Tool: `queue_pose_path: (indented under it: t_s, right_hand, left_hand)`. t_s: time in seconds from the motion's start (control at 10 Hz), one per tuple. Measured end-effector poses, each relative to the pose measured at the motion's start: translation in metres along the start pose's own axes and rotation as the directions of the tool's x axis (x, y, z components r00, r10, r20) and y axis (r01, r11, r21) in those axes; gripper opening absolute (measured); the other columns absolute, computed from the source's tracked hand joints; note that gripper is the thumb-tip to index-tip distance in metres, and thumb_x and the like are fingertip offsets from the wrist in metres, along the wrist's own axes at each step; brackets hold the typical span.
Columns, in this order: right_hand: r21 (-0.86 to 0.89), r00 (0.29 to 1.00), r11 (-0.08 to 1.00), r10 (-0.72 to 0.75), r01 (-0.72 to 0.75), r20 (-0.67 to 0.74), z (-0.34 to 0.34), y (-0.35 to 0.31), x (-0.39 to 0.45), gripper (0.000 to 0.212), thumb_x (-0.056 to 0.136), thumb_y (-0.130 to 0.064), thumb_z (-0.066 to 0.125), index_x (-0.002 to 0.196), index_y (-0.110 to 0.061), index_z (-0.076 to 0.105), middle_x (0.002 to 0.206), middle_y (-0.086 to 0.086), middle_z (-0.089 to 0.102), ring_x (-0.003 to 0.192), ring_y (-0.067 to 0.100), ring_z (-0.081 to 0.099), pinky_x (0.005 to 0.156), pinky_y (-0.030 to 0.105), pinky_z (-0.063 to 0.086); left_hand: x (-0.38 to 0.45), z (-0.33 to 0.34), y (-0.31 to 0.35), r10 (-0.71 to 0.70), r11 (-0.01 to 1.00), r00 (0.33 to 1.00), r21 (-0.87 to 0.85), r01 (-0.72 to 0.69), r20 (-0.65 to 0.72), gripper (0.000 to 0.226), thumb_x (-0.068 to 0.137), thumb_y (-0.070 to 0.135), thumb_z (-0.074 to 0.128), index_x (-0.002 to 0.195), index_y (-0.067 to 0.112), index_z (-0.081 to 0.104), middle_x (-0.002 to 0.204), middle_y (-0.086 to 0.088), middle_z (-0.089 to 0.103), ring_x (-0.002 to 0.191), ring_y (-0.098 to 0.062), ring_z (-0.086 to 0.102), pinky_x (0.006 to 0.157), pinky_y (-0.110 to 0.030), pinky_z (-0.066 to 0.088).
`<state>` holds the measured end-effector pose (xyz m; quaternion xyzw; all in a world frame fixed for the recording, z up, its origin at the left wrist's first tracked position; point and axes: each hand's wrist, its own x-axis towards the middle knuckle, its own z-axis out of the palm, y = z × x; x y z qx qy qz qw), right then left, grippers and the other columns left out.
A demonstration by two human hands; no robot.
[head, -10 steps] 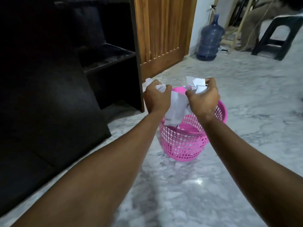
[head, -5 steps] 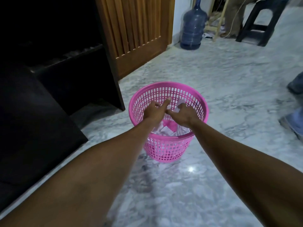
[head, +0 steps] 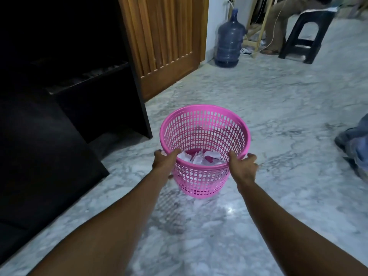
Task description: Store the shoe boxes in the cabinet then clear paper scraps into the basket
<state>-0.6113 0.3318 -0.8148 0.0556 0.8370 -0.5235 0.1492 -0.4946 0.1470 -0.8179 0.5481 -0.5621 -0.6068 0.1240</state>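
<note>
Both hands, left point(head: 165, 159) and right point(head: 242, 166), grip the rim of the pink mesh basket point(head: 205, 136), thumbs inside; white paper scraps point(head: 199, 159) lie in it.

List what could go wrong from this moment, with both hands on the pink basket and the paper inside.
1. The left hand and right hand hold the pink basket only at its near rim, so a lift may tip it away and spill the paper scraps.
2. Its wall is open mesh; small scraps might slip through.
3. The dark cabinet stands close on the left; a swing that way may knock its side panel.
</note>
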Motion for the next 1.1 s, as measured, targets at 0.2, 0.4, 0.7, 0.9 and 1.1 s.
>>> queue_pose_path:
  t_s: [0.2,0.4,0.7,0.9,1.1]
  right_hand:
    - [0.110,0.978,0.993,-0.062,0.040,0.200,0.016,-0.004,-0.009,0.057,0.087,-0.048,0.060,0.126,-0.007,0.056,0.114,0.017,0.068,0.092,0.036,0.073,0.081,0.054,0.065]
    - [0.098,0.916,0.986,-0.159,0.132,0.369,0.074,-0.047,-0.020,0.041,0.102,-0.038,0.052,0.133,-0.012,0.055,0.120,0.013,0.067,0.105,0.034,0.069,0.088,0.053,0.063]
    - [0.094,0.774,0.983,-0.183,0.159,0.606,0.190,-0.083,-0.030,0.045,0.102,-0.038,0.044,0.134,-0.009,0.055,0.109,0.010,0.066,0.103,0.028,0.062,0.100,0.049,0.055]
    - [0.116,0.719,0.982,-0.189,0.150,0.669,0.219,-0.081,-0.035,0.062,0.102,-0.055,0.044,0.155,-0.025,0.037,0.147,0.010,0.058,0.131,0.036,0.057,0.113,0.059,0.044]
    - [0.067,0.794,0.989,-0.145,0.131,0.591,0.212,-0.082,-0.034,0.082,0.100,-0.056,0.055,0.162,-0.016,0.021,0.161,0.016,0.042,0.144,0.040,0.044,0.116,0.055,0.039]
  left_hand:
    - [0.001,-0.013,-0.012,0.082,0.993,0.997,-0.088,-0.082,-0.001,0.037,0.094,0.029,0.063,0.128,0.014,0.061,0.114,-0.010,0.070,0.095,-0.029,0.072,0.081,-0.048,0.065]
    - [0.023,-0.075,-0.002,0.099,0.994,0.984,-0.022,-0.103,-0.147,0.029,0.097,0.032,0.056,0.117,0.012,0.066,0.095,-0.008,0.072,0.078,-0.028,0.074,0.067,-0.037,0.062]
    - [0.073,-0.168,0.008,0.061,0.998,0.948,-0.010,-0.068,-0.314,0.043,0.099,0.035,0.056,0.124,0.003,0.069,0.101,-0.015,0.071,0.068,-0.023,0.062,0.055,-0.029,0.051]
    - [0.091,-0.190,-0.007,0.065,0.995,0.960,-0.060,-0.084,-0.273,0.049,0.103,0.044,0.055,0.137,0.009,0.058,0.106,-0.009,0.069,0.077,-0.020,0.065,0.062,-0.027,0.048]
    - [0.106,-0.202,-0.031,0.049,0.987,0.960,-0.131,-0.088,-0.275,0.088,0.082,0.080,0.053,0.146,0.020,0.046,0.135,-0.013,0.063,0.111,-0.036,0.068,0.089,-0.047,0.060]
